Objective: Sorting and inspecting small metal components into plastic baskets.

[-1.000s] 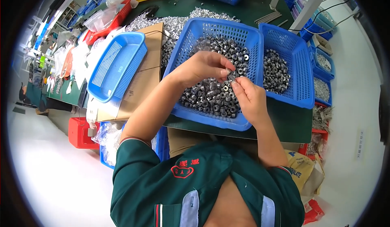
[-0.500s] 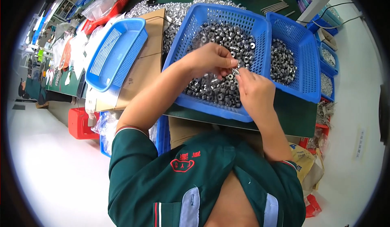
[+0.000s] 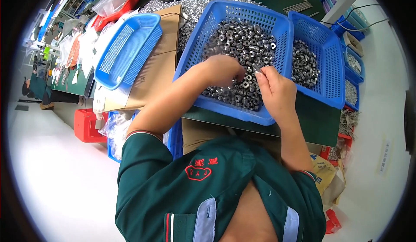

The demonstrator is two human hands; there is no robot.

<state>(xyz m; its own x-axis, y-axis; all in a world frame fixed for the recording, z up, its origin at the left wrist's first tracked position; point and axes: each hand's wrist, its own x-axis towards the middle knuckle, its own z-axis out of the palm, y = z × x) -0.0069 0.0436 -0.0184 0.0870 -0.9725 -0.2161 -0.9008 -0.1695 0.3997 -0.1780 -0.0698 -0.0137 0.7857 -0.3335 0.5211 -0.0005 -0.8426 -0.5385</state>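
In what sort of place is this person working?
Probably a workshop or small factory: a large blue basket holding many metal parts, a silvery heap behind it and a green worktable.

Left hand (image 3: 224,70) perhaps curled; right hand (image 3: 277,88) pinching.

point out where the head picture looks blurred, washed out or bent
Head view: the left hand looks motion-blurred, the right hand crisper; head view: glare turns the floor at lower left nearly white; head view: fisheye distortion curves the wall at right, with dark corners around the picture.
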